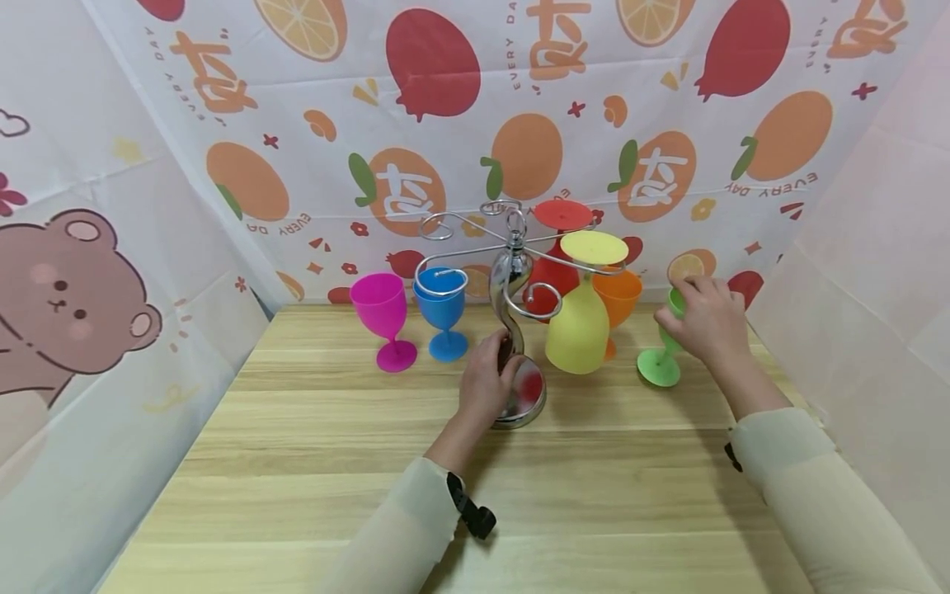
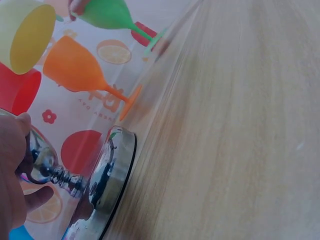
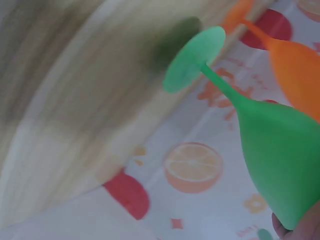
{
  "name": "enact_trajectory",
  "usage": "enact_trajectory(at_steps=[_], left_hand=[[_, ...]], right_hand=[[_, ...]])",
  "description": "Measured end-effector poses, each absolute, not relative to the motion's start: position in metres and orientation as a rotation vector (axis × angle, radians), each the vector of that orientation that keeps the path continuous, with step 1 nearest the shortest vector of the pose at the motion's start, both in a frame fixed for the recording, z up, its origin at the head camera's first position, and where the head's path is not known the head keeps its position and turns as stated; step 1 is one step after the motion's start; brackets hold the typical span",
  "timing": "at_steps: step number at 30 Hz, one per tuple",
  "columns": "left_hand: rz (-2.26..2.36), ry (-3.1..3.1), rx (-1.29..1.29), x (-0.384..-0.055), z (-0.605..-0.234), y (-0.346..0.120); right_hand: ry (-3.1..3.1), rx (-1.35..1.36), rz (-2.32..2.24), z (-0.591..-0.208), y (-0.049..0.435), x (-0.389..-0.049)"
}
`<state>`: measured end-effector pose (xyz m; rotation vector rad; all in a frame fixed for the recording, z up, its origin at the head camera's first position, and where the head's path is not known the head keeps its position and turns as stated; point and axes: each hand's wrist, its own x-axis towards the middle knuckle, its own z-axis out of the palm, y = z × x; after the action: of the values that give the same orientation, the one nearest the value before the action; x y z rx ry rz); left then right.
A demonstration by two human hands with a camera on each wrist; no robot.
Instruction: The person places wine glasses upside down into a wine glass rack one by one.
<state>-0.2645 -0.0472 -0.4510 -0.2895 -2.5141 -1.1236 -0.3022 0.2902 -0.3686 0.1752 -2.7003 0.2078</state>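
Note:
My left hand [image 1: 486, 384] grips the lower stem of a shiny metal goblet rack [image 1: 512, 285], whose round base [image 2: 112, 172] stands on the table. Hung upside down from the rack's curled arms are a yellow goblet [image 1: 579, 330] and a red goblet [image 1: 551, 276]. Over at the right, my right hand [image 1: 708, 322] holds a green goblet [image 3: 280, 145] by its rim, bowl up and a little tilted. A dark shadow falls beside the green foot [image 3: 195, 60], which looks slightly off the table. An orange goblet [image 2: 75, 65] stands upright behind the yellow one.
Left of the rack, a magenta goblet [image 1: 380, 305] and a blue goblet [image 1: 443, 309] stand upright near the back edge of the wooden table [image 1: 312, 462]. A fruit-printed cloth [image 1: 475, 157] hangs close behind. Pale cloth walls flank both sides.

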Motion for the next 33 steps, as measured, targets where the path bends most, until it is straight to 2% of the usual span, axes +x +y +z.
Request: enact_trajectory(at_steps=[13,20,33], left_hand=[[-1.118,-2.516,-0.288,-0.267,-0.454,-0.049],[-1.115,-2.513,-0.291,-0.267,-0.455,-0.050],[-1.144,-2.499,-0.288,-0.268,-0.459,-0.048]], right_hand=[[-2.394,0.306,0.662,-0.328,0.276,-0.238],[-2.243,0.379,0.971,-0.319,0.267,-0.212],[-1.868,0.613,1.424,-0.324,0.233,-0.200]])
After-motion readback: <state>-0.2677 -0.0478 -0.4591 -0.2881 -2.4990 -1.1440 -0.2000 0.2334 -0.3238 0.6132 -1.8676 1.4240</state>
